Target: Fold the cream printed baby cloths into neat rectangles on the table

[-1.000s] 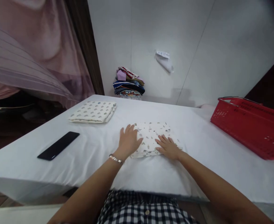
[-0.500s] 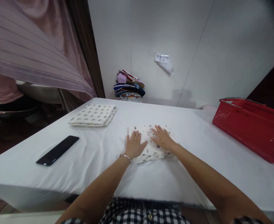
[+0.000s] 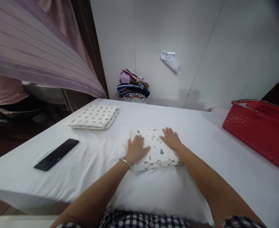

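A folded white cloth with a small scattered print (image 3: 157, 147) lies on the table in front of me. My left hand (image 3: 137, 148) rests flat on its left side, fingers spread, with a bracelet at the wrist. On the cloth's right far part lies my right hand (image 3: 171, 138), palm down and fingers apart. Neither hand grips anything. Farther left on the table is a second folded white cloth with a grey-green print (image 3: 95, 116), away from both hands.
A black phone (image 3: 57, 154) lies on the white-covered table (image 3: 94, 177) at left. At right stands a red plastic basket (image 3: 260, 129). Folded clothes (image 3: 133, 85) are stacked beyond the far edge. Someone in pink (image 3: 5, 88) sits behind the curtain (image 3: 35, 57) at left.
My right hand moved across the cloth toward the middle, then back to its right far part. My left hand shifted slightly right onto the cloth. The curtain swayed.
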### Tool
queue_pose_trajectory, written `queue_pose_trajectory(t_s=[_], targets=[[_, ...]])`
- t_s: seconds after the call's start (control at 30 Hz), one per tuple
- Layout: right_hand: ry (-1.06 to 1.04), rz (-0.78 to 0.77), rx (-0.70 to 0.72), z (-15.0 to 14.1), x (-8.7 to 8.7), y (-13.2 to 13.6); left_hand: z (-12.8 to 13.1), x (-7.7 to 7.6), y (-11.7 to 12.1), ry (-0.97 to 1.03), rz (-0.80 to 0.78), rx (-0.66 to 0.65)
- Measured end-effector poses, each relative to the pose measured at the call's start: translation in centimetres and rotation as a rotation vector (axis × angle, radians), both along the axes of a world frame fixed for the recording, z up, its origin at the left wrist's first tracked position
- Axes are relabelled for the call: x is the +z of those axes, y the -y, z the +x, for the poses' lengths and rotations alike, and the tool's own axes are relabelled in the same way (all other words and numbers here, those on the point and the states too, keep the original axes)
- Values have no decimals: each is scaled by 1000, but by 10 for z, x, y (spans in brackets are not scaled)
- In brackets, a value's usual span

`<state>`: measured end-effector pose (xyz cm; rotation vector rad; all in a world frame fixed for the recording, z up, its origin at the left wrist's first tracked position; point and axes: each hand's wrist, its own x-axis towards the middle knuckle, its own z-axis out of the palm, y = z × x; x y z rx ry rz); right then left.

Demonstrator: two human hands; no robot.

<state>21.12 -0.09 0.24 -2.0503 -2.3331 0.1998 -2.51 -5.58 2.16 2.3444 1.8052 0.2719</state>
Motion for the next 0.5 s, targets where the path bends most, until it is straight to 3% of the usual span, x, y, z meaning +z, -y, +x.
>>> queue_pose_trajectory(t_s=[0.13,0.2,0.37,0.5], targets=[[-8,11,-8,-2,0,0,11,19,-29,-10,151,3],[-12,3,-3,-2,1,1,9,13,-43,-31,127,35],[-7,-4,6,0,0,3,-3,-18,-57,-48,78,109],[0,-46,-1,-3,9,0,-3,-21,-56,-50,74,98]])
